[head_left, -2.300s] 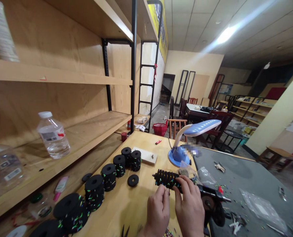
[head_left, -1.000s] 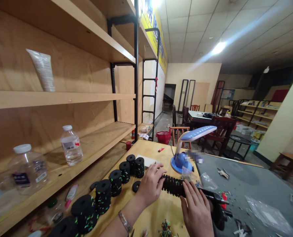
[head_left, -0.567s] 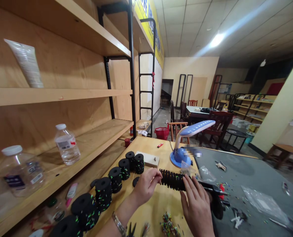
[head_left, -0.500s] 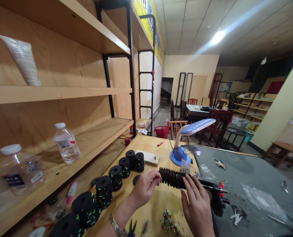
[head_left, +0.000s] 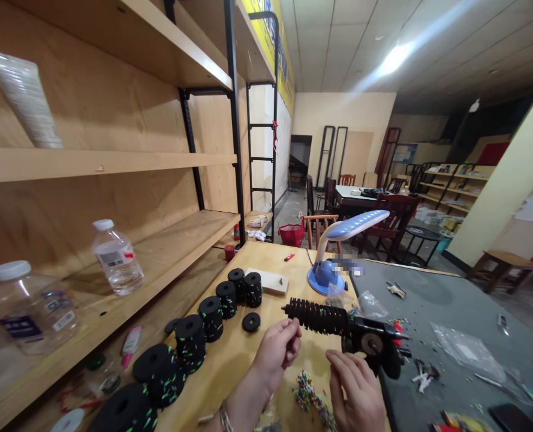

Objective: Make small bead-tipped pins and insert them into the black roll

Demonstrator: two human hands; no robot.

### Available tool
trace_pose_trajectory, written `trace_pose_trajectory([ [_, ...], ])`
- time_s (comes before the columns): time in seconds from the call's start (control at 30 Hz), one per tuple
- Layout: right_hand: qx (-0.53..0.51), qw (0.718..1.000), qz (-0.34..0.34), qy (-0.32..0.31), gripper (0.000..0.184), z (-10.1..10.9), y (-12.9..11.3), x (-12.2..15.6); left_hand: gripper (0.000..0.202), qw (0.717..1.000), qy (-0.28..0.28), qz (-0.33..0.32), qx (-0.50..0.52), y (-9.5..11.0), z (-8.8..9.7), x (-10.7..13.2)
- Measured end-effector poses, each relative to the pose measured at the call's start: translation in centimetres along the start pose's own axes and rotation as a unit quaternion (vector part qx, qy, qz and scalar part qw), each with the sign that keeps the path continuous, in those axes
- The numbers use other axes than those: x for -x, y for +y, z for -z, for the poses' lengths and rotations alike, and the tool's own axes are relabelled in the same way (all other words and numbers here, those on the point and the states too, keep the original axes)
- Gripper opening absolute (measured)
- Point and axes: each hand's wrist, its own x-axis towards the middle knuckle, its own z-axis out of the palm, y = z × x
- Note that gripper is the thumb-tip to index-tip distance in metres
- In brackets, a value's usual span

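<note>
Black ridged discs (head_left: 322,318) line a dark metal spindle device (head_left: 378,329), apparently for all-round access, the left hand's (head_left: 277,348) grip pressed together, contents unclear, the right hand (head_left: 356,390) loosely spread.

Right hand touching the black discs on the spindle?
Apart. In the head view, a strip of wooden tabletop shows between the fingertips of the right hand and the lower edge of the black discs.

Wooden shelving (head_left: 126,157) 10 o'clock; lit ceiling light (head_left: 396,59) between 1 and 2; cream wall (head_left: 311,114) 1; pale pillar (head_left: 515,174) 3.
</note>
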Motion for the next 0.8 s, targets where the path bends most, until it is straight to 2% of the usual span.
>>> trace_pose_trajectory([
  [0.13, -0.037, 0.999, 0.017, -0.007, 0.029, 0.2, 0.0, 0.1, 0.047, 0.999, 0.030, -0.036, -0.010, 0.4, 0.8, 0.9],
  [0.23, -0.070, 0.997, 0.019, -0.011, 0.030, 0.3, -0.8, -0.7, 0.050, 0.988, 0.063, -0.114, -0.084, 0.1, 1.4, 1.5],
  [0.33, -0.097, 0.995, 0.034, -0.012, 0.032, 0.2, -1.9, -1.8, 0.052, 0.968, 0.059, -0.167, -0.176, -0.6, 2.0, 2.1],
  [0.47, -0.109, 0.993, 0.053, -0.012, 0.038, -0.2, -3.7, -3.1, 0.050, 0.943, 0.042, -0.192, -0.267, -1.1, 3.0, 3.0],
  [0.6, -0.114, 0.992, 0.055, -0.028, 0.043, -0.8, -5.5, -5.0, 0.049, 0.938, 0.023, -0.200, -0.284, -0.6, 3.5, 3.5],
  [0.8, -0.135, 0.977, 0.111, -0.123, 0.049, -1.7, -6.1, -7.0, 0.050, 0.945, -0.015, -0.174, -0.275, 0.5, 3.3, 5.0],
])
